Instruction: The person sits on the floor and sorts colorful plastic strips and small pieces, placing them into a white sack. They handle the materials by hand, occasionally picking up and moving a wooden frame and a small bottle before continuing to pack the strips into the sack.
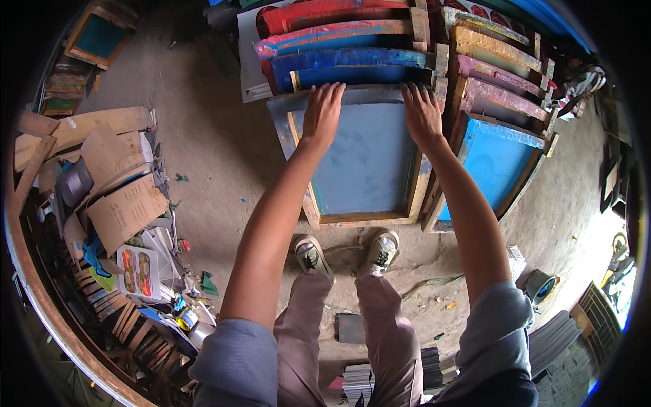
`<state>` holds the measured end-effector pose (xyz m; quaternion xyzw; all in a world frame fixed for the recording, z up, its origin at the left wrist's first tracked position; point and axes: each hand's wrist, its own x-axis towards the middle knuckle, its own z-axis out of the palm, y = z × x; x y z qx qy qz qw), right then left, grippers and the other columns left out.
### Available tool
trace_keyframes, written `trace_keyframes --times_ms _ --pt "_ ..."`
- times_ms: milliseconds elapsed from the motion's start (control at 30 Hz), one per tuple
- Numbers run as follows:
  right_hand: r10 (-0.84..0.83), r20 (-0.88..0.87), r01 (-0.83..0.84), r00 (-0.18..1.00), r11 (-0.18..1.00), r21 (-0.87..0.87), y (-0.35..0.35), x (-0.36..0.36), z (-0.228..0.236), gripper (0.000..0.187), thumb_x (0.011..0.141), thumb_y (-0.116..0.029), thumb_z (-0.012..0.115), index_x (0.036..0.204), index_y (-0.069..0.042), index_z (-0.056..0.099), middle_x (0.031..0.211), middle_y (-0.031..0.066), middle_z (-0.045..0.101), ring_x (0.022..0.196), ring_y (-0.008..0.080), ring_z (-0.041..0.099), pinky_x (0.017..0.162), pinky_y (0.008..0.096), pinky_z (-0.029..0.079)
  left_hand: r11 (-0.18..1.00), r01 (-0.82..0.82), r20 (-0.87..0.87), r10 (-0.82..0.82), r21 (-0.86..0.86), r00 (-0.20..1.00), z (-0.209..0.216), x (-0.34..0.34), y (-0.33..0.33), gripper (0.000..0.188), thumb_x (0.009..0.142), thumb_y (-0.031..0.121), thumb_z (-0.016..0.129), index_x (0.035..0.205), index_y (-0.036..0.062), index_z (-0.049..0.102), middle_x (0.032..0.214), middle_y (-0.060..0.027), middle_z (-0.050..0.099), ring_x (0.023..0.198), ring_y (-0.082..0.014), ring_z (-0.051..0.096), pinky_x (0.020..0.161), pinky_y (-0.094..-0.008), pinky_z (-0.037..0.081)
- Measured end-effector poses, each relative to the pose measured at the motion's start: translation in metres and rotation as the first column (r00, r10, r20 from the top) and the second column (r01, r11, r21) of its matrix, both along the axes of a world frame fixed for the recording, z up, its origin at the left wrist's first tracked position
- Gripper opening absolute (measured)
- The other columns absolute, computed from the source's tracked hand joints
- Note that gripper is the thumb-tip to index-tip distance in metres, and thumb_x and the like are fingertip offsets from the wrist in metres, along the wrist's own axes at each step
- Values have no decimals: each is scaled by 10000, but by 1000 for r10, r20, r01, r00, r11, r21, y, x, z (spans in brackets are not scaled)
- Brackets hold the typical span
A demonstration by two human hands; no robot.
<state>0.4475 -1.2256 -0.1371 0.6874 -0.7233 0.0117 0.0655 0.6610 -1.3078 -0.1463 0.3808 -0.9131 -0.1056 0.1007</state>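
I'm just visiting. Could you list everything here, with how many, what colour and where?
Front framed screen: one, grey with wooden frame, upper centre
Rear frames: at least three, blue to red, behind it
Bright-blue framed panel: one, blue, right
Pinkish and tan frames: several, behind that panel
Teal-panelled frame: one, top left
Cardboard pieces: several, brown, left
Printed sheet: one, white with coloured pictures, left
Floor: one, grey-brown, throughout
Small clutter: too jumbled to count
Shoes: two, pale, below front screen
Trousers: one pair, pinkish-grey, bottom
Sleeves: two, grey-blue, bottom
Left hand, right hand: two, bare, on front screen's top edge
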Motion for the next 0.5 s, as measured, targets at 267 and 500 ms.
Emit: trace_keyframes --times_ms 267,500 --pt "37 102 -37 994 999 -3 30 10 54 433 784 -80 474 1213 -28 456 1257 182 425 1199 355 377 1009 417 307 998 -21 -34 23 64 999 62 -6 35 699 748 46 608 1352 57 256 1378 -115 304 1311 -284 239 1073 -513 145" --pt "-134 405 100 905 989 105 130 39 191 385 815 -156 504 1174 -20 475 1267 219 395 1165 369 391 989 456 309 974 116 -174 -82 193 981 235 9 107 740 726 16 623 1362 63 249 1388 -123 302 1317 -309 230 1067 -493 180"
